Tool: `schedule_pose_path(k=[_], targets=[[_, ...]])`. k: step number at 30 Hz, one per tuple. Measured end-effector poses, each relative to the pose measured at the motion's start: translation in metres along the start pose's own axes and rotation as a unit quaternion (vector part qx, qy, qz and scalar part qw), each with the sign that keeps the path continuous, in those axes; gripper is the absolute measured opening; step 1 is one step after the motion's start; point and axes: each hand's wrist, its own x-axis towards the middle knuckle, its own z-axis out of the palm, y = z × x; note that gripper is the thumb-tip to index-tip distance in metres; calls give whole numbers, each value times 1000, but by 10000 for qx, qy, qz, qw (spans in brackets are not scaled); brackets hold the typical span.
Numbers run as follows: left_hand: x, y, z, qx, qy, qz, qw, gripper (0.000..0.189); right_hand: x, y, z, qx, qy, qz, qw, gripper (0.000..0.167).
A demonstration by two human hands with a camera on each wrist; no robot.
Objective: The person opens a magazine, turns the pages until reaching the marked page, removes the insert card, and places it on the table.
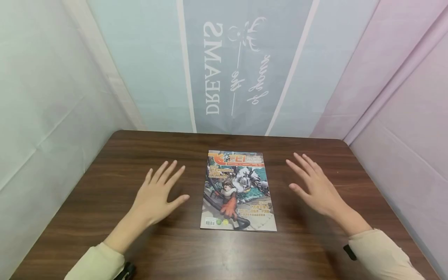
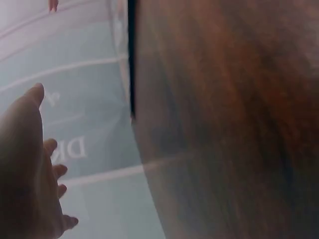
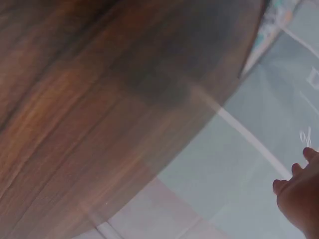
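A magazine (image 1: 238, 190) with an illustrated cover and orange title lettering lies flat on the brown wooden table (image 1: 231, 252). To its left, my left hand (image 1: 157, 194) is held with fingers spread and nothing in its grasp. My right hand (image 1: 315, 186) is to the magazine's right, fingers extended, thumb toward the cover, also holding nothing. In the left wrist view the left hand (image 2: 30, 169) shows at the left edge. The right wrist view catches part of the right hand (image 3: 301, 194) and a sliver of the magazine (image 3: 271, 32).
Behind the table's far edge hangs a pale blue and grey cloth (image 1: 241, 70) with mirrored white lettering. White cloth (image 1: 52, 97) walls off the left side, and a pinkish-white one (image 1: 406, 116) the right. A dark band (image 1: 126, 271) sits at the left sleeve.
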Motion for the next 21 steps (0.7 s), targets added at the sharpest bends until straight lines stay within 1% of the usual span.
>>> schedule_pose_path(k=[3,5,10,15,21], targets=[[0,6,5,20,-123,355,9993,81,-3,-4,6,35,-246,-148,9996,72],[0,10,8,0,-150,586,9982,80,-5,-8,10,64,-400,-249,9989,73],[0,21,16,-86,-285,1063,9939,78,-10,-16,19,166,-765,-483,9958,74],[0,28,20,-247,-595,1348,9888,77,-13,-23,27,285,-1074,-627,9918,71],[0,32,21,-511,-1079,1585,9801,74,-18,-28,35,479,-1289,-792,9873,66]])
